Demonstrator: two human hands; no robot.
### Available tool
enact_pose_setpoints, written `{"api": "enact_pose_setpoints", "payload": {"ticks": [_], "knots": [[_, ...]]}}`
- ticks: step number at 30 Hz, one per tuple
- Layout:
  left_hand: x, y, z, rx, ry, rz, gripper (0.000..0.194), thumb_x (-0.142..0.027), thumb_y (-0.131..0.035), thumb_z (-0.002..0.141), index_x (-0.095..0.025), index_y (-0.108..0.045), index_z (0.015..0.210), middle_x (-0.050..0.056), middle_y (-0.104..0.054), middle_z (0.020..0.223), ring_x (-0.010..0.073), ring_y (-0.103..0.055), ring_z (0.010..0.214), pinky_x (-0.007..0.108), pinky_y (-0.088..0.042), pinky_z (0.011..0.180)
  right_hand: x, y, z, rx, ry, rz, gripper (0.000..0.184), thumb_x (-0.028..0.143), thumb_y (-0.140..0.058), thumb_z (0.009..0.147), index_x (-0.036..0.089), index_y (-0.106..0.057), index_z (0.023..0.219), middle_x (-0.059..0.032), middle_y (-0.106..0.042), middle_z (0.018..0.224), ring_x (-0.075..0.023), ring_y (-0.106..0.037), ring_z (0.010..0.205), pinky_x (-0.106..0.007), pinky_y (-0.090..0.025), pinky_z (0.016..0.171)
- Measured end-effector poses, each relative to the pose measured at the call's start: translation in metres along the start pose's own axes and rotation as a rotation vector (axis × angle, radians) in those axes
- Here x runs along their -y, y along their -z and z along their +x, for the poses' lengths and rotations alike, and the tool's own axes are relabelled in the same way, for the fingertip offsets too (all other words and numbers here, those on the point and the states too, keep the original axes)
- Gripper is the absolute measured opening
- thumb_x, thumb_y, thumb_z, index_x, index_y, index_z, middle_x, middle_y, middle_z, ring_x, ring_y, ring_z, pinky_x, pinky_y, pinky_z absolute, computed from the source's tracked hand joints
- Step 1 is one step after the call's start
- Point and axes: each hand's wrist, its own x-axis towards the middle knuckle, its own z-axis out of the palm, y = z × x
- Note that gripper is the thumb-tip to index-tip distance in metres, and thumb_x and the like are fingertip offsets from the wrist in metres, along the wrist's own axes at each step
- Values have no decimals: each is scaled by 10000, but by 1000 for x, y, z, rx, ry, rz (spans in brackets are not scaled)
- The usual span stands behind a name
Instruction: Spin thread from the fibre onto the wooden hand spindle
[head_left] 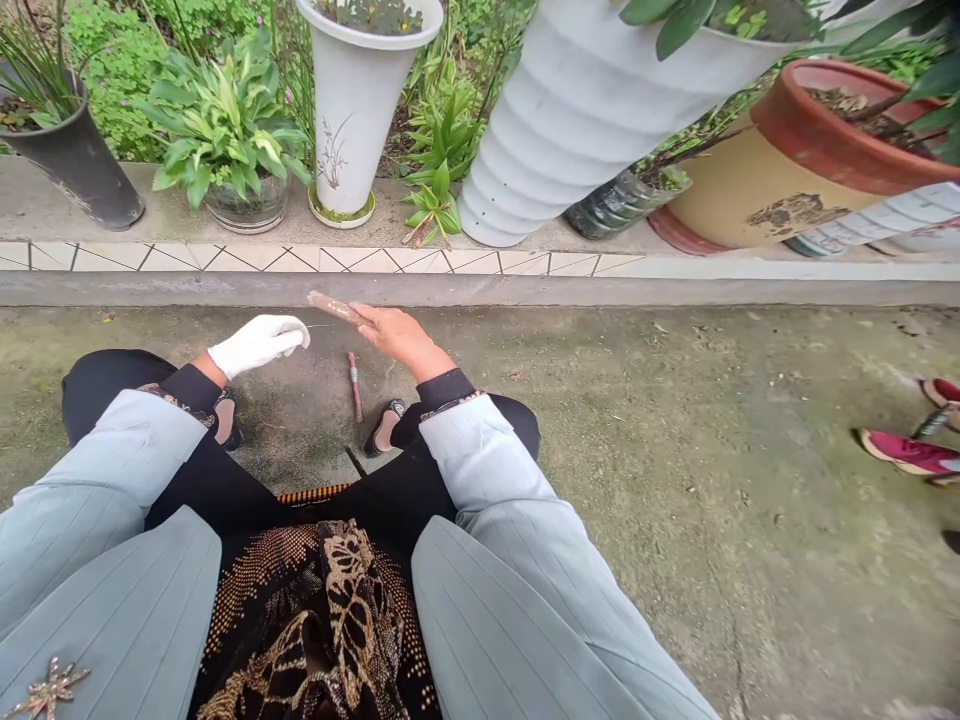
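My left hand [261, 343], in a white glove, is held out over the ground with its fingers curled together. A faint thin line runs from its fingertips toward the right; what the fingers pinch, if anything, is too small to tell. My bare right hand [401, 338] grips a short brown stick [335, 307] with pale patches along it. The stick points left and slightly away, its free end near the gloved fingers but apart from them. On the ground between my feet lies a reddish-brown rod [355, 390] with a grey band around it.
A low tiled ledge [420, 262] crosses ahead, bearing a black pot [94, 165], a white vase-like pot [352, 120], a large ribbed white pot [555, 120] and a tan-and-red pot [757, 180]. At the right edge, another person's red shoes [904, 450] stand on the concrete.
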Motion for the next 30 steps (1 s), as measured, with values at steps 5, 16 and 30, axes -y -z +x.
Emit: {"api": "enact_pose_setpoints", "payload": {"ticks": [5,16,30], "knots": [[-6,11,-7,-76,-21,94,207,-315,-583,795,-168,-726,821,28,-704,792,167,-571,691,258,-407,676,14,-8,-9,450,204,197,417,214,-700,781,274,-710,1193,-26,-740,1051,-200,-651,885,-269,-433,782],[5,0,20,-137,-85,96,287,-376,-530,815,-162,-714,866,46,-708,869,198,-604,800,281,-441,769,38,23,-26,538,208,509,539,212,-631,811,224,-604,1350,27,-696,812,-88,-520,607,-197,-393,572],[-6,-41,16,357,-53,-59,404,-495,-486,881,-151,-697,902,27,-635,720,101,-452,523,225,-368,530,17,1,-16,116,-87,-135,548,237,-539,897,221,-502,1444,-124,-665,1233,-284,-624,1053,-372,-455,874]]}}
